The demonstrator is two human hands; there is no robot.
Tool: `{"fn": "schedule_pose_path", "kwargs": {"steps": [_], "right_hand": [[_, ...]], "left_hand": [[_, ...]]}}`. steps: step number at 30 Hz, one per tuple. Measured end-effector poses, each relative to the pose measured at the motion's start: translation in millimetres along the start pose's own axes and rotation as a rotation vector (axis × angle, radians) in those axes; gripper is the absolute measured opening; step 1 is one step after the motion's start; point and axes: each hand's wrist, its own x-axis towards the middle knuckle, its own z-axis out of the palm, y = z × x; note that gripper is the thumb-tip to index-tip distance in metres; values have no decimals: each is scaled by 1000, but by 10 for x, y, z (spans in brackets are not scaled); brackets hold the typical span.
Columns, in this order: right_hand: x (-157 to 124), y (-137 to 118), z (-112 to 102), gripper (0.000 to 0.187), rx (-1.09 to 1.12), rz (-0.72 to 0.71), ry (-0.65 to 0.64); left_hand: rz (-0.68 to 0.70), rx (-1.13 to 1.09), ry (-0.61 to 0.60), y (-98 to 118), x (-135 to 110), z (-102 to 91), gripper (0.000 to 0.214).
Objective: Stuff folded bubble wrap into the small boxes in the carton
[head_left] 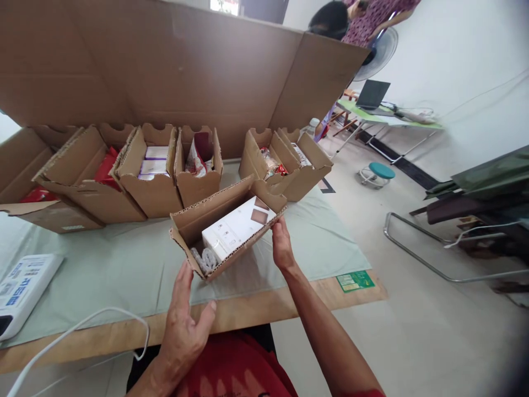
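An open cardboard box (231, 266) sits at a slant over the pale green cloth, in front of a row of similar boxes. Inside it lies a white carton (231, 229) printed with small pictures, beside a clear-wrapped coil (204, 258). My right hand (283, 245) holds the box's right side near its far end, with some of the fingers hidden. At the near left corner is my left hand (185, 320), open, thumb spread wide and fingertips at or very near the cardboard.
Behind stand cardboard boxes (151, 196) containing packets and small cartons, backed by a tall cardboard panel (185, 66). A white device (28, 292) and white cable (82, 320) lie left. Rightward are a green stool (381, 170), a laptop (372, 96) and another person (372, 22).
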Motion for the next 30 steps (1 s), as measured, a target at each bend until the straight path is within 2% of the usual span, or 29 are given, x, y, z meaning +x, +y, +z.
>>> {"fn": "schedule_pose_path", "kwargs": {"steps": [3, 7, 16, 21, 26, 30], "right_hand": [[229, 31, 56, 68, -33, -16, 14], [351, -24, 102, 69, -43, -32, 31], [604, -3, 256, 79, -62, -17, 80], [575, -48, 295, 78, -112, -15, 97], [579, -114, 362, 71, -142, -64, 105], [634, -133, 414, 71, -162, -91, 118]], "left_hand": [[142, 76, -60, 89, -60, 20, 79], [211, 82, -97, 207, -58, 51, 80], [207, 42, -180, 269, 46, 155, 76], [191, 58, -201, 269, -30, 208, 81], [143, 63, -165, 229, -106, 243, 75], [178, 71, -198, 208, -80, 259, 74]]}}
